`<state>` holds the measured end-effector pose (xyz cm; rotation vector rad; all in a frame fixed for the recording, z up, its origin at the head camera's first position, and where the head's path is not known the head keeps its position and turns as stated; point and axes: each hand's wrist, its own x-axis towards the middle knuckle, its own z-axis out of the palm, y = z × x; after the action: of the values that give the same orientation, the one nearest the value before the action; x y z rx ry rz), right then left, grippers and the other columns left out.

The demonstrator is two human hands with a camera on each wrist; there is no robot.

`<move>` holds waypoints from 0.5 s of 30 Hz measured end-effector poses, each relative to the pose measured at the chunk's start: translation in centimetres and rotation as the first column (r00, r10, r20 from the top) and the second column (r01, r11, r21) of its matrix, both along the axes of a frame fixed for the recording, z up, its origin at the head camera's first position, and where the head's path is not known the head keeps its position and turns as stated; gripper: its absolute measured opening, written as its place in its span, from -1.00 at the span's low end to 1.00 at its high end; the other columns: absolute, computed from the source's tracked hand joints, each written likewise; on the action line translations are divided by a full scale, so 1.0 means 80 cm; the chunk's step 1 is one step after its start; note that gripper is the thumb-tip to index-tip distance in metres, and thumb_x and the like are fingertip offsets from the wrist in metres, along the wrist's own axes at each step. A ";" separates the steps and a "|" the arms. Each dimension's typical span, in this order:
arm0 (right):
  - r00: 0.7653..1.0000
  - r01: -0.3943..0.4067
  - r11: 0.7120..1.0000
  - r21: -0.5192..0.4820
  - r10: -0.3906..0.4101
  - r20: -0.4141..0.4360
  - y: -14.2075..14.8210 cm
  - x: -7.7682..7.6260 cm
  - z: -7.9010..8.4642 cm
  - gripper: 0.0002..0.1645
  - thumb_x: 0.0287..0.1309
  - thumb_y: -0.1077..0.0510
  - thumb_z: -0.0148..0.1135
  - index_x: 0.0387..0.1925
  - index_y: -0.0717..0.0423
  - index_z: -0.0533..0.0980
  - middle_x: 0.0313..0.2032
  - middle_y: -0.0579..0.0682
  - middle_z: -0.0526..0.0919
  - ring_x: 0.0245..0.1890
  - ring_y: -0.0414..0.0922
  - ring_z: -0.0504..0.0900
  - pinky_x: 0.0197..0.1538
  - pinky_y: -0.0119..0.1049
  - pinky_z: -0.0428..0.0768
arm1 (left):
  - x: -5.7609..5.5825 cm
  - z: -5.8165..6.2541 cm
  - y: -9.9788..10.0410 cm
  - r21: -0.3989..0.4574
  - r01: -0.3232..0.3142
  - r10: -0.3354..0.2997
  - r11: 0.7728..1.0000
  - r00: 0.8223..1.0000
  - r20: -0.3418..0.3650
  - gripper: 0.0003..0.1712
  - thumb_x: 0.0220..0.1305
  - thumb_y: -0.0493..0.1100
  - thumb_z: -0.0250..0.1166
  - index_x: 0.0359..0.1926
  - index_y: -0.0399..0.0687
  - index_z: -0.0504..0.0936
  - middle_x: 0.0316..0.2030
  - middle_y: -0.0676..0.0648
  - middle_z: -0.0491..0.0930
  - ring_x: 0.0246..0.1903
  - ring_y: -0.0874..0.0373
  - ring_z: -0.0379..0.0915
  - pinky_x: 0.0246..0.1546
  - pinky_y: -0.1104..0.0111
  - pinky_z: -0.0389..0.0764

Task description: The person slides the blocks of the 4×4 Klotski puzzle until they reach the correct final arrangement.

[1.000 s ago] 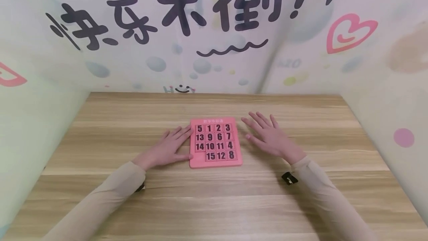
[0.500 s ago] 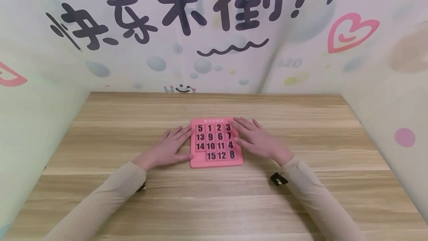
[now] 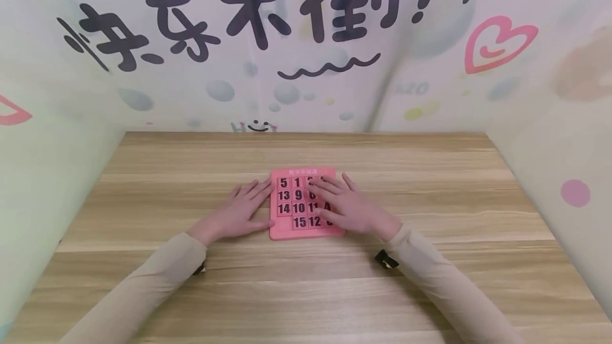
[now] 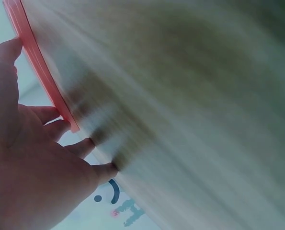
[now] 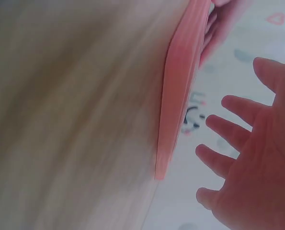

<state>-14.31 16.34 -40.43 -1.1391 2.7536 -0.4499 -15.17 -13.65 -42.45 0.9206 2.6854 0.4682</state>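
A pink number slide puzzle [image 3: 282, 231] lies flat on the wooden table, its black-numbered tiles facing up. The bottom-left slot holds no tile. My left hand [image 3: 234, 214] rests at the puzzle's left side, thumb and fingertips touching its edge; in the left wrist view the outer fingers [image 4: 104, 172] reach down to the table beyond the corner. Above the right half of the puzzle is my right hand [image 3: 356, 208], fingers spread and fairly straight, covering several right-hand tiles in the head view. The right wrist view shows a gap between its fingers [image 5: 228, 132] and the puzzle's side.
The wooden table [image 3: 306, 291] stretches around the puzzle on all sides. A white printed backdrop [image 3: 191, 94] with black lettering stands behind it, and pale walls close in the left and right. Both sleeves have a dark wrist device [image 3: 386, 259] beneath.
My right hand has moved left, from beside the puzzle to over its right-hand tiles. The left hand stays at the left edge. The tiles keep their visible arrangement.
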 end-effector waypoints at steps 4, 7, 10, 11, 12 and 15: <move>1.000 -0.021 1.000 0.020 0.021 -0.010 -0.012 0.005 -0.002 -0.30 0.44 -0.19 -0.16 0.46 0.04 0.17 0.44 0.02 0.15 0.44 0.11 0.02 0.41 0.19 -0.21 | 0.001 -0.001 -0.002 -0.006 -0.003 0.003 1.000 1.000 -0.005 0.01 0.28 0.33 0.13 0.51 -0.13 -0.02 0.50 -0.12 -0.13 0.44 -0.20 -0.27 0.35 -0.19 -0.24; 0.999 -0.033 0.999 0.027 0.034 -0.018 -0.018 0.008 -0.003 -0.29 0.44 -0.21 -0.16 0.46 0.03 0.16 0.44 0.01 0.15 0.44 0.12 0.02 0.41 0.18 -0.19 | 0.001 0.000 -0.002 -0.013 -0.001 0.001 1.000 1.000 -0.004 0.00 0.29 0.33 0.11 0.51 -0.13 -0.02 0.50 -0.12 -0.13 0.44 -0.20 -0.27 0.35 -0.19 -0.23; 0.999 -0.046 0.999 0.027 0.046 -0.019 -0.024 0.010 -0.003 -0.28 0.43 -0.22 -0.16 0.46 0.04 0.16 0.44 0.01 0.15 0.44 0.12 0.02 0.41 0.18 -0.19 | 0.002 0.001 -0.001 -0.017 0.004 -0.004 1.000 1.000 -0.004 0.00 0.30 0.32 0.11 0.51 -0.14 -0.02 0.50 -0.12 -0.13 0.44 -0.20 -0.26 0.35 -0.19 -0.23; 0.999 -0.051 0.998 0.030 0.052 -0.017 -0.026 0.010 -0.003 -0.28 0.43 -0.22 -0.15 0.46 0.03 0.17 0.44 0.00 0.15 0.44 0.12 0.01 0.41 0.18 -0.20 | 0.002 0.001 -0.001 -0.018 0.005 -0.005 1.000 1.000 -0.004 0.00 0.30 0.32 0.11 0.51 -0.14 -0.02 0.50 -0.12 -0.13 0.44 -0.20 -0.26 0.35 -0.19 -0.22; 0.998 -0.055 0.998 0.032 0.056 -0.012 -0.028 0.010 -0.003 -0.27 0.43 -0.23 -0.15 0.46 0.03 0.17 0.44 0.00 0.15 0.44 0.11 0.01 0.42 0.17 -0.20 | 0.002 0.002 -0.001 -0.020 0.006 -0.006 1.000 1.000 -0.006 -0.01 0.30 0.31 0.11 0.51 -0.14 -0.02 0.50 -0.12 -0.13 0.44 -0.20 -0.26 0.35 -0.19 -0.22; 0.997 -0.075 0.996 0.040 0.075 0.003 -0.033 0.010 -0.004 -0.27 0.42 -0.22 -0.13 0.46 0.04 0.17 0.44 -0.01 0.16 0.45 0.09 0.01 0.42 0.15 -0.21 | 0.001 0.002 -0.001 -0.023 0.006 -0.006 1.000 1.000 -0.009 -0.01 0.31 0.30 0.12 0.51 -0.14 -0.02 0.50 -0.12 -0.13 0.44 -0.20 -0.26 0.35 -0.19 -0.22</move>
<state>-13.50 13.66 -40.75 -1.2274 2.6950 -0.3851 -15.05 -13.76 -42.28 0.9260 2.6903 0.4315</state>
